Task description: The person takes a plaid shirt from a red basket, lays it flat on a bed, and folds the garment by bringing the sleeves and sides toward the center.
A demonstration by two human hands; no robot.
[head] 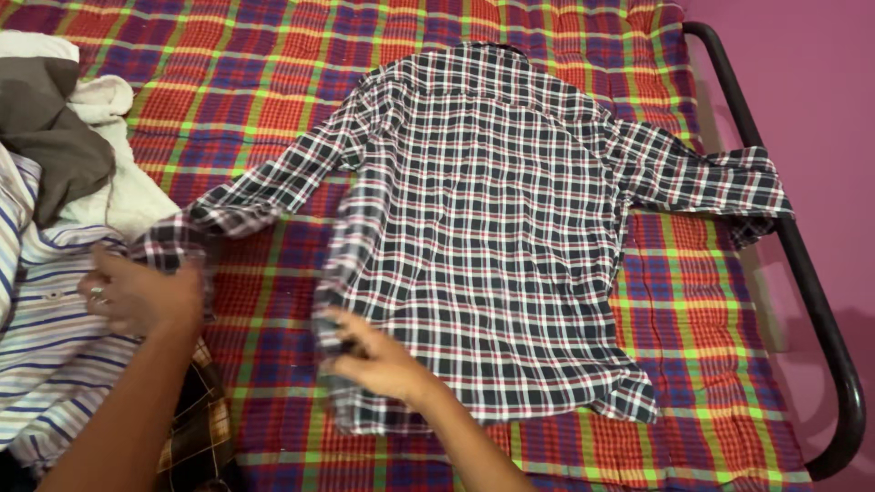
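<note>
Bed (273, 82) with red-green-blue checked cover, black metal frame (802, 273) along right edge. Dark plaid shirt (492, 228) spread flat mid-bed, one sleeve over right edge. Clothes pile (55, 182) at left edge: striped, white, grey pieces.

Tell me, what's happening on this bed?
A person has a checked shirt spread back-up on a red plaid mattress. The left hand grips the cuff of one sleeve, and the right hand holds the shirt's side edge near the hem. A pile of clothes lies to the left.
</note>
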